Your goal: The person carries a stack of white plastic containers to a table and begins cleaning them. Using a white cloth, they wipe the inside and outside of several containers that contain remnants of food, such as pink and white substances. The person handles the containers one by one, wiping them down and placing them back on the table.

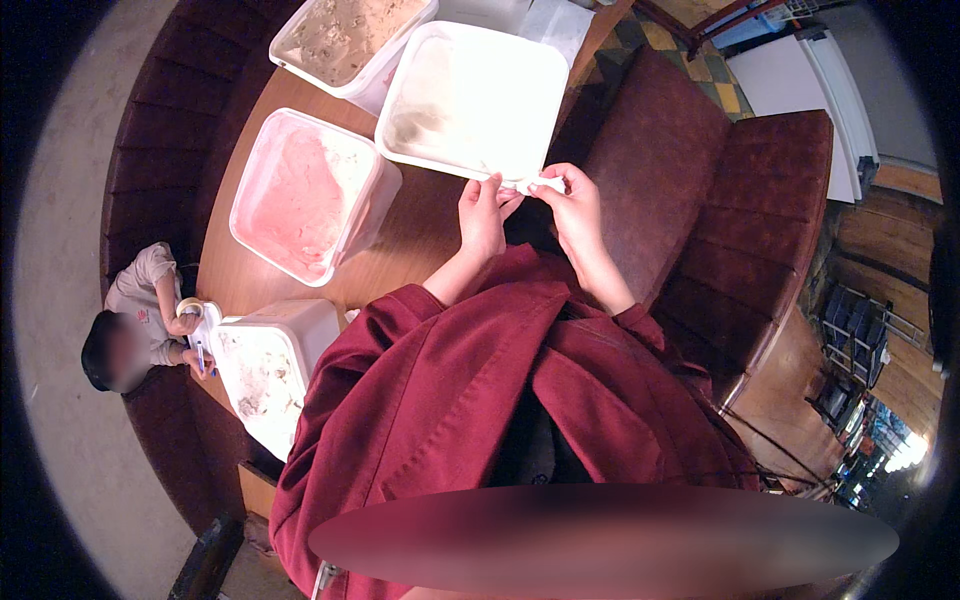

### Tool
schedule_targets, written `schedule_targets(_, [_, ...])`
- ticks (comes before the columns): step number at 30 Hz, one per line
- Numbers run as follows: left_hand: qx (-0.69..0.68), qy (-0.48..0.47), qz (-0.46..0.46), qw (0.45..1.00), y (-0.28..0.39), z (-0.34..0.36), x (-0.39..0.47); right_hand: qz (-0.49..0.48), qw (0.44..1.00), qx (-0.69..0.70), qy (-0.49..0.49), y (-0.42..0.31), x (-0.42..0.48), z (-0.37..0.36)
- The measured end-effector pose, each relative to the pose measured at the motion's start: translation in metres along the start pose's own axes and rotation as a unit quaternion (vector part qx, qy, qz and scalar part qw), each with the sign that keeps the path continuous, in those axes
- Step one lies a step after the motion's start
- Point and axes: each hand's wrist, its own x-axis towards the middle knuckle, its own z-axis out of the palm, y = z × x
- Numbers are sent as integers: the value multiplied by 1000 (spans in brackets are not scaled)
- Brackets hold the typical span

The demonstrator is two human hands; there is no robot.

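My right hand [576, 201] pinches a crumpled piece of thin white material [553, 184], perhaps tissue or film, at the near right corner of a white plastic tub [459, 97]. My left hand [484, 217] is at the tub's near rim, thumb up and fingers pointing towards the right hand. Whether it grips the rim or the white material cannot be made out. Pale, brightly lit contents show inside this tub, with a greyish patch at its left. Left of my hands stands an open tub of pink ice cream [300, 195].
Behind is a tub of tan ice cream [349, 37]; nearer left, one with whitish contents [262, 367]. Across the wooden table [420, 217], a person [150, 307] holds a blue pen [200, 351] beside a tape roll [190, 307]. A dark red bench [652, 165] lies right.
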Motion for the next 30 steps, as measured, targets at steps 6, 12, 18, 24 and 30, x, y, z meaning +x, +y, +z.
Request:
schedule_targets(6, [1, 12, 8, 1000, -1, -2, 1, -16, 1000, 25, -7, 3, 4, 0])
schedule_targets(12, [-6, 19, 16, 1000, -2, 2, 0, -93, 987, -131, 8, -10, 30, -13])
schedule_targets(18, [-1, 22, 13, 1000, 0, 4, -3, -124, 958, -257, -36, -29, 64, -25])
schedule_targets(24, [-2, 15, 17, 1000, -3, 1, -1, -143, 950, -277, 1, -40, 84, -22])
schedule_targets(30, [4, 14, 27, 1000, -5, 0, 1, -164, 937, -309, 24, -45, 106, -21])
